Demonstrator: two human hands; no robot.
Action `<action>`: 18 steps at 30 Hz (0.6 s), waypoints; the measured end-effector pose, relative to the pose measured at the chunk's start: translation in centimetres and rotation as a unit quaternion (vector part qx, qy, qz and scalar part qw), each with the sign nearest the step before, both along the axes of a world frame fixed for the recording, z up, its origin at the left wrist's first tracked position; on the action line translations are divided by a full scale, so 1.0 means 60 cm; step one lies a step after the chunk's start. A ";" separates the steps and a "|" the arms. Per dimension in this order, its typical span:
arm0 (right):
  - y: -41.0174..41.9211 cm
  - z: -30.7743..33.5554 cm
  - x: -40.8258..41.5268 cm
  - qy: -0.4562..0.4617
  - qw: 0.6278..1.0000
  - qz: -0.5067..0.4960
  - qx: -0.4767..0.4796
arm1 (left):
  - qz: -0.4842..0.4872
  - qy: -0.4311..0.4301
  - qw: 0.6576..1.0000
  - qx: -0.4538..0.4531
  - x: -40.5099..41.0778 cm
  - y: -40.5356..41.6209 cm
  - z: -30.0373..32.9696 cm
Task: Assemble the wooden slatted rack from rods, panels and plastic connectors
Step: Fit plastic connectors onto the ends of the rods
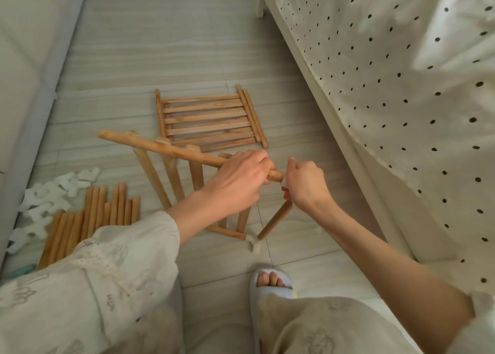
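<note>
Pale floor tiles carry the slatted panel (pixel 209 120); just below it, the left hand (pixel 241 182) grips a light, stiff rod (pixel 166 147) near its end, while the right hand (pixel 305 185) pinches a small, probably slippery, white connector (pixel 283 183).

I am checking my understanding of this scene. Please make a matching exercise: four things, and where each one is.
1 slatted panel
2 loose rods
3 white connectors
4 long rod

A gripped by the left hand
B flat on the floor, beyond both hands
C bundled by the left sleeve
D piled far left on the floor

Pairs: 1-B, 2-C, 3-D, 4-A
</note>
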State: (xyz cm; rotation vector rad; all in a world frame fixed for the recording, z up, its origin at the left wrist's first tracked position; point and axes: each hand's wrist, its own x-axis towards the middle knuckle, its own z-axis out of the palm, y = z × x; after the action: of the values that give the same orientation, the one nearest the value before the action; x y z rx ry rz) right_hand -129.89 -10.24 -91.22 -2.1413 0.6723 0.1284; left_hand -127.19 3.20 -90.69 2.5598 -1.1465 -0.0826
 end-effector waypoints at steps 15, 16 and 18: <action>0.021 -0.001 -0.016 0.002 0.997 0.072 -0.010 | 0.001 0.035 0.999 0.008 -0.026 0.024 0.007; 0.019 0.000 -0.015 0.000 0.997 0.077 -0.024 | -0.001 0.040 0.999 0.004 -0.026 0.025 0.006; 0.017 0.004 -0.016 0.000 0.994 0.095 -0.051 | -0.004 0.048 0.999 -0.003 -0.029 0.028 0.004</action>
State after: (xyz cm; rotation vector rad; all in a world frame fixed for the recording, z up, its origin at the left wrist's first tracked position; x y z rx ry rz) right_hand -130.84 -9.22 -90.98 -2.3011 0.4833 0.1992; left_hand -128.95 4.86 -90.44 2.5165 -1.1190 -0.2013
